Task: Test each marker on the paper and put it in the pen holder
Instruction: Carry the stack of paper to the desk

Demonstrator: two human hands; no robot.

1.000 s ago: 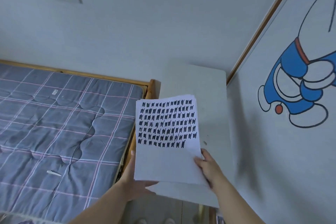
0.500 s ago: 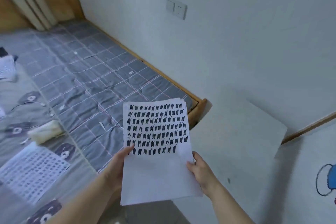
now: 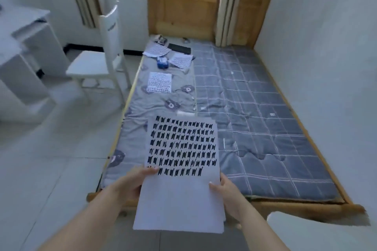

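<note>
**Marked sheet held out over the foot of the bed**

The paper [image 3: 180,171] is up in front of the person, held in both hands rather than lying on a surface, most likely so it can be carried to the bed [image 3: 255,120] and laid flat for more marker strokes. Its upper half is packed with rows of short black strokes; the lower half is blank, which leaves room for further tests. It looks like a thin stack, since a second edge shows along the bottom right.

The left hand [image 3: 132,181] grips the sheet's left edge, thumb lying on top near the lowest row of strokes, fingers hidden beneath. The right hand [image 3: 228,195] holds the right edge the same way, thumb on the face and fingers curled under. Both forearms reach forward and slightly inward, keeping the sheet level and tilted toward the eyes.

No marker is in either hand, and I cannot pick out a pen holder. Farther up the bed lie other sheets [image 3: 160,82] covered with similar marks, beside a small blue object [image 3: 162,62] too blurred to name. A white chair [image 3: 102,57] stands left of the bed.
</note>
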